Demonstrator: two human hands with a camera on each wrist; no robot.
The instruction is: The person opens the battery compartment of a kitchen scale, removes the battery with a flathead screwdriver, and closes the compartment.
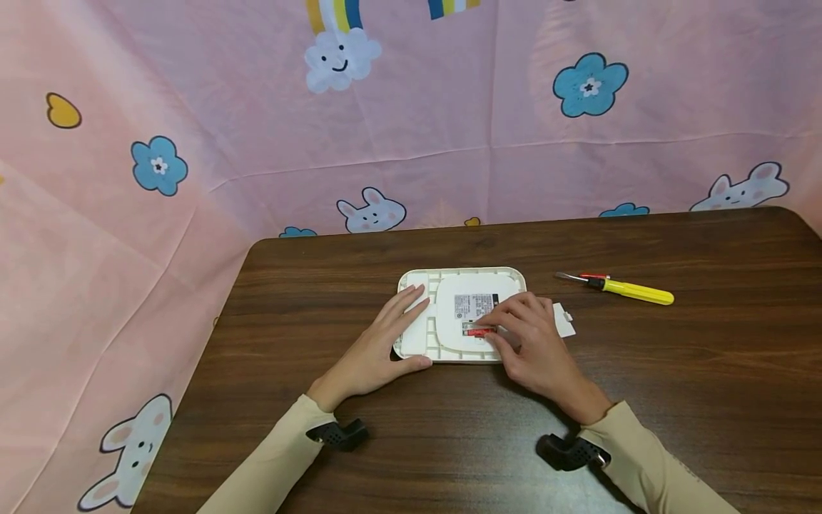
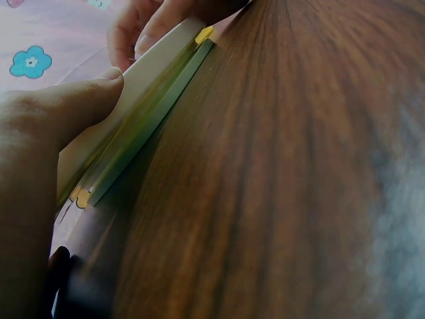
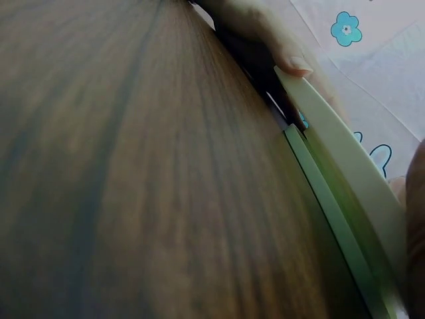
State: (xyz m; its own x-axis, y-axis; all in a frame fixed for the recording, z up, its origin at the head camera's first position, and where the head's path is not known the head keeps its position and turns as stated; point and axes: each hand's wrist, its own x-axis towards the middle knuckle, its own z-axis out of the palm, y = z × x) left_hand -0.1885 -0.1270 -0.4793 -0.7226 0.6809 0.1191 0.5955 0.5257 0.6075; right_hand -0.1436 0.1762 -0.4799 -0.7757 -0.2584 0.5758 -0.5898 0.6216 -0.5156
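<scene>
A white flat device (image 1: 461, 273) lies underside up on the table, its ribbed back showing a printed label (image 1: 474, 305). My left hand (image 1: 385, 335) rests on its left end with fingers extended, the thumb along the near edge; the left wrist view shows that thumb against the white side (image 2: 156, 63). A red battery (image 1: 474, 332) sits in the small slot below the label. With thumb and index fingertips, my right hand (image 1: 529, 335) pinches at the battery's right end, hiding part of it. Partly behind the right hand lies a small white cover (image 1: 565, 321) with a tab.
To the right on the dark wooden table (image 1: 706, 357) lies a screwdriver (image 1: 636, 291) with a yellow handle, a small red piece (image 1: 595, 276) beside its shaft. A pink patterned cloth (image 1: 437, 107) hangs behind the table's far edge.
</scene>
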